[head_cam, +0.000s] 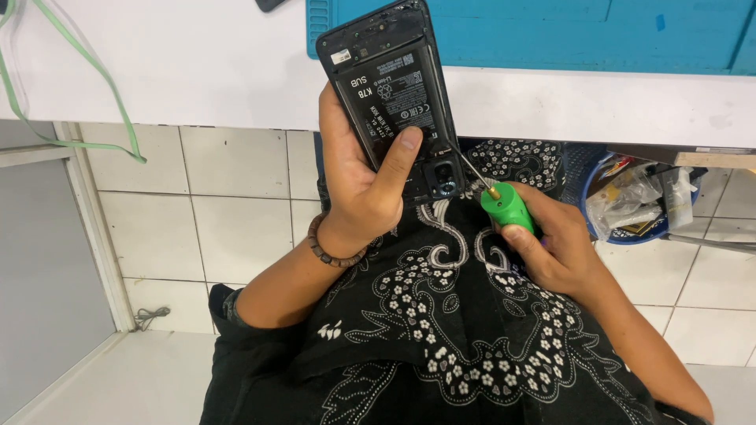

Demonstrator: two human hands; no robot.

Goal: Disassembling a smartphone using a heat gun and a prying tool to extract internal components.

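My left hand (364, 185) grips an opened black smartphone (394, 86) with its back cover off, the battery facing me and my thumb pressed on its lower half. The phone is tilted, its top end over the white tabletop edge (551, 106). My right hand (551, 244) holds a green-handled screwdriver (508, 206); its thin metal shaft (468, 167) reaches up-left to the phone's right edge, near the camera module at the lower end. A beaded bracelet (327, 252) circles my left wrist.
A blue work mat (551, 35) lies on the white table. A blue basket (630, 201) full of wrapped parts sits under the table at right. Green cord (102, 86) hangs at left. White floor tiles and my black patterned clothing (441, 338) fill the lower view.
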